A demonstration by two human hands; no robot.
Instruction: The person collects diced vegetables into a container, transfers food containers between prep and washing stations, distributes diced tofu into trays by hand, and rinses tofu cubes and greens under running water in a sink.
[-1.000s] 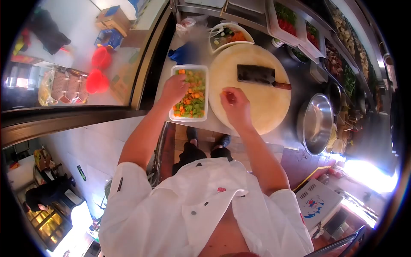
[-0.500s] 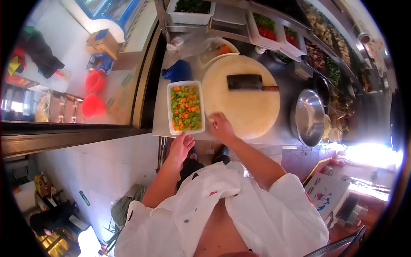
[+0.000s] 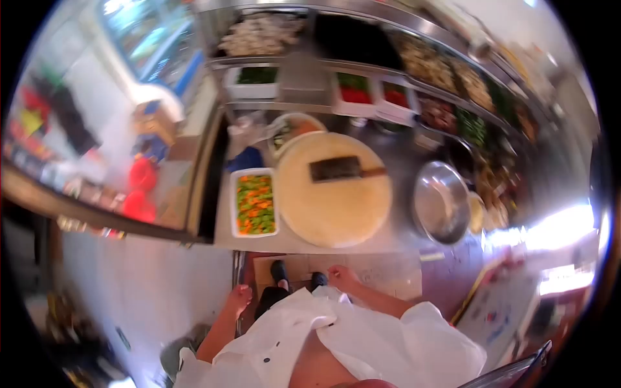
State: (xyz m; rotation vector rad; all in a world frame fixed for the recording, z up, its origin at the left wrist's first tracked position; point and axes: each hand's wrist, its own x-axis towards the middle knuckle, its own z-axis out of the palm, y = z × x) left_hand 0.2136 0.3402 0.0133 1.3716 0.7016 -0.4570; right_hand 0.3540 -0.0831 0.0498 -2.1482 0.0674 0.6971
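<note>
- Head view: the tub (image 3: 257, 235) of veg bits (image 3: 255, 204) sits on the worktop (image 3: 402, 174), just beside the round board (image 3: 336, 220). That spot looks handy – bits would only have a short way to go – and its walls stop them rolling off.
- The knife (image 3: 334, 169) lies flat on the far half of the board, handle to the right, maybe to keep the near half free and suit the right hand.
- The left hand (image 3: 239, 299) and right hand (image 3: 343, 278) hang off the worktop, near the body, touching nothing that I can see. Fingers look bent, but it is blurry – I cannot tell if either grip is spread or pressed together.
- Half a second ago the left hand was at the tub's near edge and the right by the board's. Now both are back. The tub, board and knife sit the same way together, and more shelf shows.
</note>
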